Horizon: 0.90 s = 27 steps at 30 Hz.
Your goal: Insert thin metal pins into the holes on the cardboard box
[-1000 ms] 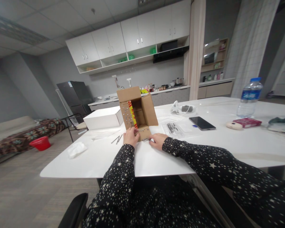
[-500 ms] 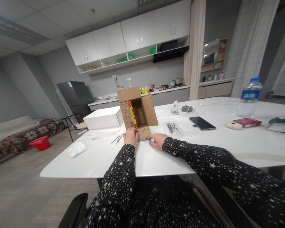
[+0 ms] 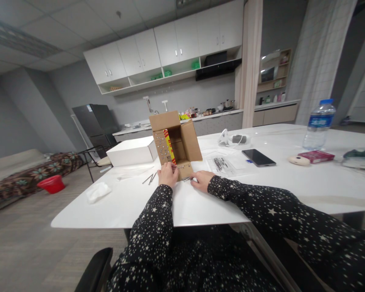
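Note:
An open cardboard box (image 3: 178, 146) stands tilted on the table in front of me, its opening facing me and its flaps spread. Rows of small shiny round heads dot its left and lower flaps. My left hand (image 3: 168, 175) is closed at the lower left corner of the box, fingertips on the cardboard. Just right of the lower flap rests my right hand (image 3: 202, 180), fingers bent together, their tips at a few thin metal pins (image 3: 186, 179) like nails or screws. Whether it grips one is too small to tell. Longer metal pins (image 3: 149, 179) lie left of my left hand.
A white box (image 3: 132, 151) stands behind on the left, with a crumpled tissue (image 3: 99, 192) nearer me. To the right lie a clear bag of dark small parts (image 3: 221, 165), a phone (image 3: 258, 157), a dark red pack (image 3: 318, 156) and a water bottle (image 3: 318, 125).

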Each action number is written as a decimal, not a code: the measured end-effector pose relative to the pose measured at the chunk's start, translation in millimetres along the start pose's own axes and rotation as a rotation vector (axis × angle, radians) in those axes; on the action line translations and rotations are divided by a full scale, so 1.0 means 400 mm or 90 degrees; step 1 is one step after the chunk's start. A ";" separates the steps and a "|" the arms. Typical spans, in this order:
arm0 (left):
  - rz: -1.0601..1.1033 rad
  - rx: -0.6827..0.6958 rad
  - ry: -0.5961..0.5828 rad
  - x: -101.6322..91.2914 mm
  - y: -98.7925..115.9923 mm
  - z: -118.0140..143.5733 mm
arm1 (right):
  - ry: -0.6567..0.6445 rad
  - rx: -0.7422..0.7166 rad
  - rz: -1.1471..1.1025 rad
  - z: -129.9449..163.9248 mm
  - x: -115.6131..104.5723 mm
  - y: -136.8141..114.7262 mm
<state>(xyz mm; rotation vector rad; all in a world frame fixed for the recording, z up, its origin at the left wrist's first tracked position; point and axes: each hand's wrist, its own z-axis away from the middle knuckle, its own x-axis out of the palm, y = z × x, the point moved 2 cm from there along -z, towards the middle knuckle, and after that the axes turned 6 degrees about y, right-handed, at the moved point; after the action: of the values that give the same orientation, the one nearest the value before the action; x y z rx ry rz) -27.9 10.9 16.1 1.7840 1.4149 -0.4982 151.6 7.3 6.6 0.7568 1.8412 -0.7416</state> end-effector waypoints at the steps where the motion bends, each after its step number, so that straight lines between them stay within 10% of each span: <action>1: 0.001 0.000 -0.004 -0.001 0.001 0.000 | -0.001 0.002 -0.001 0.000 -0.001 -0.001; 27: -0.063 0.008 -0.039 0.002 0.008 0.004 | -0.026 0.009 0.006 0.003 -0.008 -0.007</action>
<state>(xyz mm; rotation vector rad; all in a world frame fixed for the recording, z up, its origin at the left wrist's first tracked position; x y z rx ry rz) -24.5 10.0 15.7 1.7002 1.4652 -0.6104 151.5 4.1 9.6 0.7540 1.7966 -0.7584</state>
